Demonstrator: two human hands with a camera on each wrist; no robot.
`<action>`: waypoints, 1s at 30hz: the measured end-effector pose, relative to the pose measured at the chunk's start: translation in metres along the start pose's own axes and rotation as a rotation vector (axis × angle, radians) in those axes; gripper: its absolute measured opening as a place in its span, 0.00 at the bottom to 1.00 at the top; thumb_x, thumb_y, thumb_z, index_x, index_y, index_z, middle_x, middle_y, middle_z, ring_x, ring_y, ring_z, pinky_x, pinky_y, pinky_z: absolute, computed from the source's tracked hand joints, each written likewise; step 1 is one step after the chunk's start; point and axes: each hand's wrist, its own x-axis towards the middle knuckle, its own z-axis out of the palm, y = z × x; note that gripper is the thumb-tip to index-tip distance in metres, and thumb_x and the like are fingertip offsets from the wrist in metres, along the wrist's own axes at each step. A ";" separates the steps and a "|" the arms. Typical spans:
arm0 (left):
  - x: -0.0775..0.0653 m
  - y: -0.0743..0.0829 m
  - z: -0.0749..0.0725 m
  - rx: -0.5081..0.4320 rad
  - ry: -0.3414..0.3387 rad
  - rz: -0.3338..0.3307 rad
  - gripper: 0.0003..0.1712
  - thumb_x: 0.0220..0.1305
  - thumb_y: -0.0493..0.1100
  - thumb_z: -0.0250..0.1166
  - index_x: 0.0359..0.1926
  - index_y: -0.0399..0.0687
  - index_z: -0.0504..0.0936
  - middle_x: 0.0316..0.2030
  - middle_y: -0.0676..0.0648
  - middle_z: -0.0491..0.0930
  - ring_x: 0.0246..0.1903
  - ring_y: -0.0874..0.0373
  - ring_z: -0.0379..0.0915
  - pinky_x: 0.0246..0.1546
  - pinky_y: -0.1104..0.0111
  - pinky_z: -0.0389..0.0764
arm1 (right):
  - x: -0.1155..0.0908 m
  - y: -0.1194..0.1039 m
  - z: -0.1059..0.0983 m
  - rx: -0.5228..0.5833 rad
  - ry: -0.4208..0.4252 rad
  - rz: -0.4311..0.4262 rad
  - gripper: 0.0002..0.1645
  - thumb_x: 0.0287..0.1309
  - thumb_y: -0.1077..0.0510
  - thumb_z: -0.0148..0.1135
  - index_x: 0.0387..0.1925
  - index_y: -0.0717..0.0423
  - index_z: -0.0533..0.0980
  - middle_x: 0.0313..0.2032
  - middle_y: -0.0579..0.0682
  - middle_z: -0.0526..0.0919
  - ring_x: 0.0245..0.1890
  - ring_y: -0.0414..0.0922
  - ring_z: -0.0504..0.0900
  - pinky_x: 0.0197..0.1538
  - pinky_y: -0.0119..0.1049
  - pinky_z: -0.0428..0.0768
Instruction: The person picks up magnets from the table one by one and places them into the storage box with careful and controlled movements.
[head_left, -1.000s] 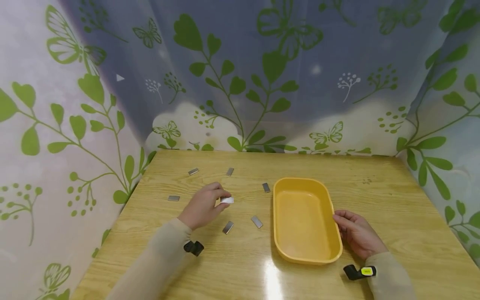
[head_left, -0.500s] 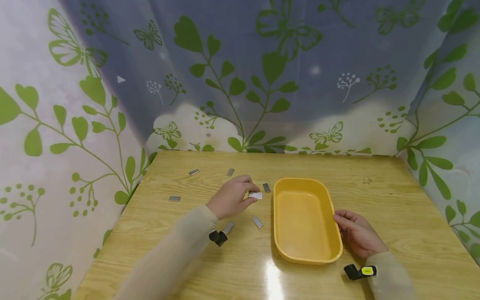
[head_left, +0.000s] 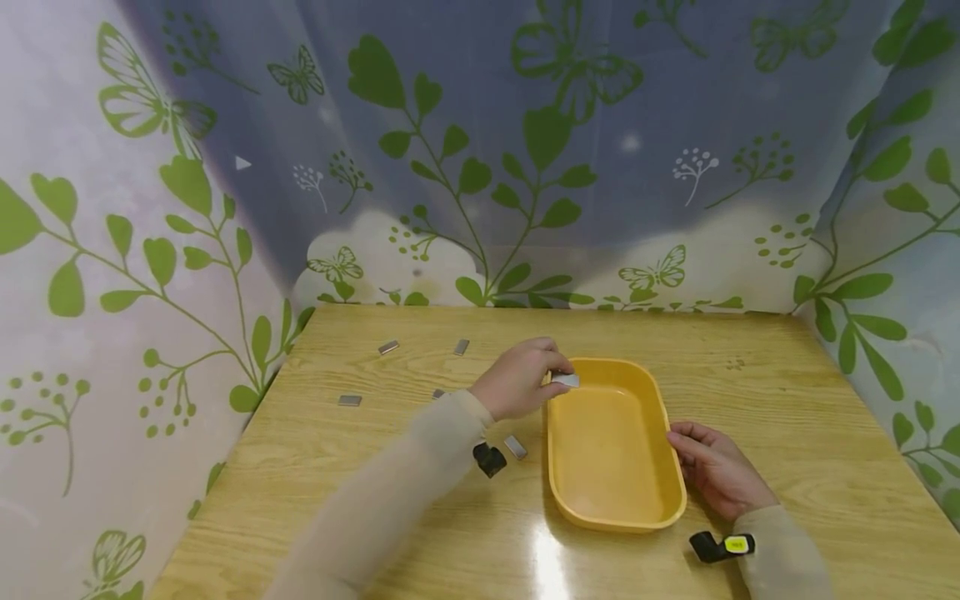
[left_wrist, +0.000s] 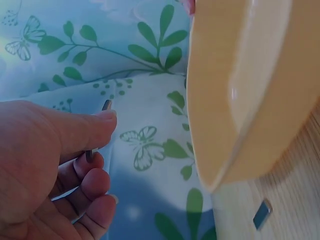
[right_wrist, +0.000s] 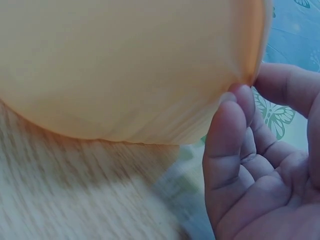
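My left hand [head_left: 522, 379] pinches a small flat silvery metal block [head_left: 567, 380] between thumb and fingertips, over the far left corner of a yellow plastic tray [head_left: 550, 442]. In the left wrist view the block [left_wrist: 106, 105] shows edge-on past the thumb, mostly hidden by it. On the tray's right side my right hand [head_left: 716, 471] grips the rim, thumb at the edge and fingertips against the outer wall, as the right wrist view shows. Nothing lies on the tray's visible floor. A similar metal block [head_left: 515, 447] lies on the table close to the tray's left side.
More metal blocks lie spread on the wooden table [head_left: 787, 392]: one block [head_left: 349, 401] at left, another [head_left: 388, 347] farther back, a third [head_left: 461, 347] beside it. My left sleeve [head_left: 405, 475] partly covers one more block [head_left: 439, 394]. A patterned curtain [head_left: 480, 167] borders the table.
My left hand has moved right with the metal block, from above the table to the tray's far left corner. My right hand and the tray have stayed in place.
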 end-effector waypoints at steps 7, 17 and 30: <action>0.022 0.003 0.013 -0.038 -0.044 -0.054 0.14 0.66 0.47 0.63 0.49 0.49 0.84 0.38 0.55 0.75 0.34 0.64 0.70 0.37 0.77 0.70 | 0.001 0.000 0.001 -0.016 0.013 0.013 0.07 0.70 0.59 0.53 0.43 0.56 0.76 0.35 0.46 0.83 0.35 0.40 0.81 0.39 0.35 0.80; 0.048 0.008 0.031 -0.045 -0.101 -0.119 0.14 0.66 0.48 0.64 0.50 0.51 0.84 0.38 0.57 0.76 0.35 0.67 0.69 0.40 0.78 0.70 | 0.000 0.001 0.001 -0.009 0.016 0.018 0.07 0.70 0.59 0.53 0.43 0.57 0.75 0.36 0.46 0.83 0.36 0.40 0.81 0.40 0.36 0.80; 0.074 0.019 0.064 -0.081 -0.180 -0.231 0.11 0.64 0.50 0.64 0.45 0.55 0.86 0.37 0.61 0.80 0.35 0.70 0.71 0.37 0.80 0.71 | 0.000 0.001 0.001 0.001 0.012 0.033 0.06 0.70 0.58 0.53 0.42 0.53 0.76 0.36 0.46 0.83 0.37 0.40 0.82 0.40 0.37 0.81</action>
